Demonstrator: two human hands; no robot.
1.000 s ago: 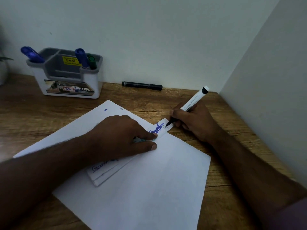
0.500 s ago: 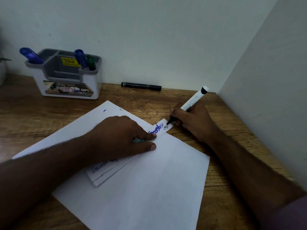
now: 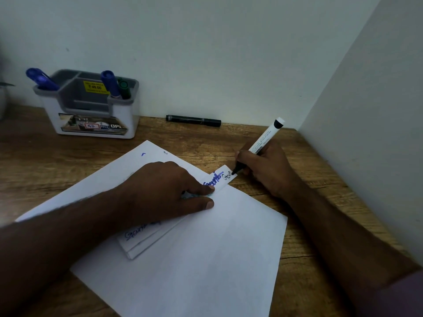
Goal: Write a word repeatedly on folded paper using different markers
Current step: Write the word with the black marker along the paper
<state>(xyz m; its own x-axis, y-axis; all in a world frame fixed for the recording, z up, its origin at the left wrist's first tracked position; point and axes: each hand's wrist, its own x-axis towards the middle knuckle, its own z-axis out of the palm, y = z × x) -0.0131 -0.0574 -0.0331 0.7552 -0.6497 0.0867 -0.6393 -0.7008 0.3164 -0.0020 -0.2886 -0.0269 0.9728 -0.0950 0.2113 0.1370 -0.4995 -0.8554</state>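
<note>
A folded paper strip (image 3: 146,236) lies diagonally on a large white sheet (image 3: 206,259). It carries blue handwriting near both ends and a few small black letters at its far tip. My left hand (image 3: 164,191) lies flat on the strip's middle, fingers pressing it down. My right hand (image 3: 263,168) grips a white marker with a black tip (image 3: 263,143). Its tip touches the strip's far right end, just past the black letters.
A grey and white pen holder (image 3: 89,104) stands at the back left with blue markers and a green one (image 3: 124,89). A black marker (image 3: 193,121) lies by the back wall. A side wall (image 3: 366,133) closes in the wooden desk (image 3: 57,161) on the right.
The marker tip has crept right along the strip's end, and more black letters now show there. My left hand has stayed in place on the strip.
</note>
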